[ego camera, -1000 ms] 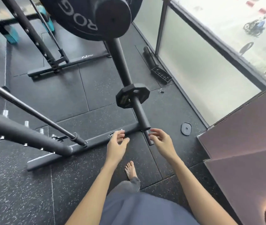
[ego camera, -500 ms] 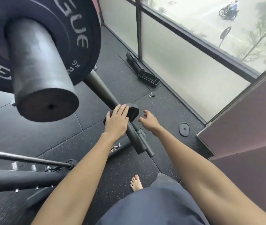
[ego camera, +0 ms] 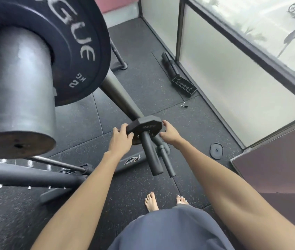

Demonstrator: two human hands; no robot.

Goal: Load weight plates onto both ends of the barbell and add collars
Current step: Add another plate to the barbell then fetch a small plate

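A small black many-sided weight plate [ego camera: 145, 125] sits on a low storage peg [ego camera: 151, 157] of the rack. My left hand [ego camera: 120, 139] grips the plate's left edge, fingers curled round it. My right hand [ego camera: 169, 133] curls round its right edge. The barbell sleeve [ego camera: 17, 98] fills the upper left, close to the camera, with a large black bumper plate [ego camera: 83, 47] marked 2 KG on it. No collar shows on the sleeve end.
The rack's base bars [ego camera: 35, 177] run across the floor at left. A second peg [ego camera: 167, 163] lies beside the first. A flat oval disc [ego camera: 216, 150] lies on the rubber floor at right, a black tray [ego camera: 183, 86] by the glass wall. My bare feet [ego camera: 151, 202] stand below.
Both hands have moved up from near the rack base to the small plate and now hold its two edges. The view has swung closer to the barbell sleeve.
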